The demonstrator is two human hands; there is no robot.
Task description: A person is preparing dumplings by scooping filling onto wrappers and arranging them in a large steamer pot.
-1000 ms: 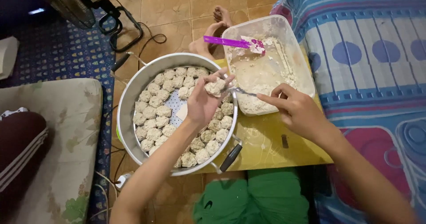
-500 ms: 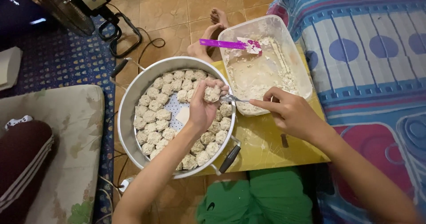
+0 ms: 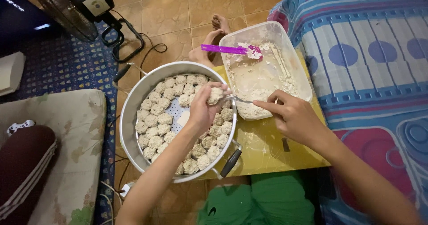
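While the left hand (image 3: 203, 111) hovers over the steamer pot (image 3: 133, 104), its fingers close around one pale dumpling (image 3: 216, 94), held just above the packed rows of dumplings (image 3: 154, 131) on the perforated tray. Right hand (image 3: 292, 118) pinches a metal spoon (image 3: 238, 100) by the handle, tip touching the held dumpling. Beside the pot, a clear plastic tub (image 3: 298, 71) with filling residue sits on the yellow table (image 3: 267, 149); a purple spatula (image 3: 227, 49) rests across its rim. A fan (image 3: 67, 4) stands on the tiled floor beyond.
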